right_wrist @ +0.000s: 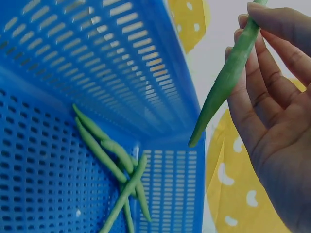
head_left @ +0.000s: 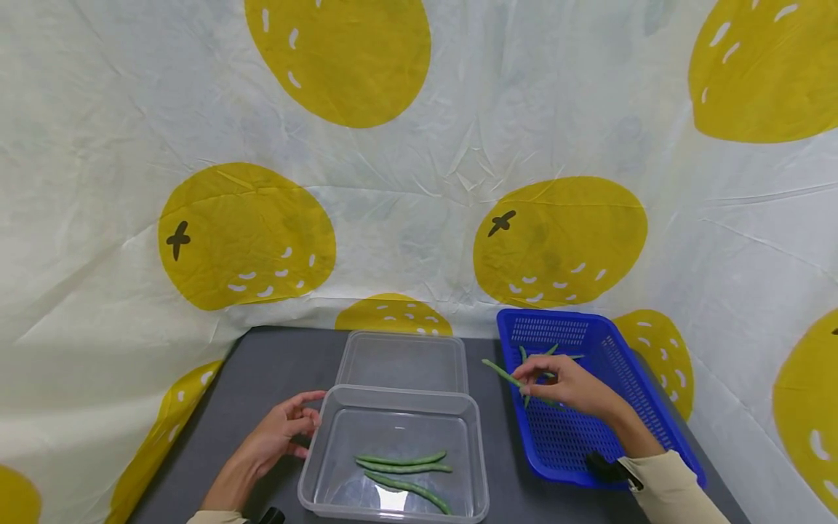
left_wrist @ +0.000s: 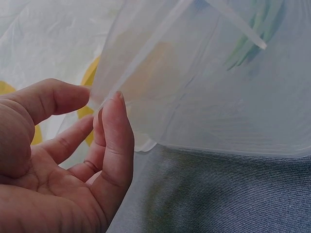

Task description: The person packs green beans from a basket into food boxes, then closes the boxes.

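My right hand (head_left: 556,378) pinches one green bean (right_wrist: 226,82) between thumb and fingertips, above the left side of a blue perforated basket (head_left: 589,466). Several more green beans (right_wrist: 97,145) lie crossed near one corner of that basket. To its left stands a clear plastic container (head_left: 481,451) with three green beans (head_left: 409,486) side by side on its bottom. My left hand (head_left: 281,433) is at the container's left side, fingers loosely bent and fingertips at the outer wall near the rim. The left wrist view shows the left thumb (left_wrist: 58,99) by the container's edge.
Behind the container lies a clear plastic lid (head_left: 406,356) on the dark grey tabletop (head_left: 281,364). A white curtain (head_left: 406,240) with yellow fruit prints rises at the back and along both sides. Dark straps (head_left: 612,469) sit at the wrists.
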Tool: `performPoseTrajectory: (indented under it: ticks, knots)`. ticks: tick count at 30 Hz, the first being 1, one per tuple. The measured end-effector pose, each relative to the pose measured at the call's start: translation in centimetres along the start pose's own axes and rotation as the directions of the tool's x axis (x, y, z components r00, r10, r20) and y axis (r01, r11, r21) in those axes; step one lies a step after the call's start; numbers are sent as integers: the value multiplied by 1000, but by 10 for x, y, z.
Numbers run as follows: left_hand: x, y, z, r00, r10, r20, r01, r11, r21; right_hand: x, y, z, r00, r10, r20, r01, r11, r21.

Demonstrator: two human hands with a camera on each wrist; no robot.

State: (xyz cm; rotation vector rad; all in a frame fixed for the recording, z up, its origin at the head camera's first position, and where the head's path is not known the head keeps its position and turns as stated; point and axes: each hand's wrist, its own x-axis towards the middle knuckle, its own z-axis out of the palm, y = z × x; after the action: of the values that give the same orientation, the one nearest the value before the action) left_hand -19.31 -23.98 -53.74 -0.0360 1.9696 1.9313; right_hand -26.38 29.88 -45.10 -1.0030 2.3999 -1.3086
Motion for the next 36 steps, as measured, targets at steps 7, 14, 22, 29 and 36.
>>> performPoseTrajectory:
  ticks: [7,14,22,29,36]
  knots:
    - [0,-2,1,1000,-14,-9,14,1000,3,7,-10,12,999,-52,15,52,999,1]
    - [-1,-1,0,1000,-2,2,2,1000,0,17,-19,26,993,-108,39,108,994,16]
    - [0,-2,0,1000,0,0,0,1000,-6,26,-27,39,990,-122,70,118,991,62]
    - [1,-4,1,1000,5,2,-5,1000,-7,35,-35,51,988,-131,76,126,989,72]
    - [-1,-2,1,1000,9,5,-9,1000,-11,45,-36,64,981,-163,107,147,979,140]
